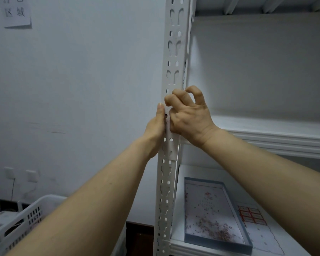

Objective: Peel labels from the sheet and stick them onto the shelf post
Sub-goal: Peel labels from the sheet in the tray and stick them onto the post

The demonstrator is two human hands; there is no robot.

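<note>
A white perforated shelf post runs upright through the middle of the view. A pale label lies along its front face, covering some holes. My left hand rests flat against the post's left edge with straight fingers. My right hand reaches in from the right, its fingers curled, fingertips on the post front at the label's upper end. The label sheet, with red-bordered labels, lies on the lower shelf at the right.
A blue shallow tray with paper scraps sits on the lower shelf beside the sheet. A middle shelf juts out at the right. A white slotted basket stands at the lower left by the wall.
</note>
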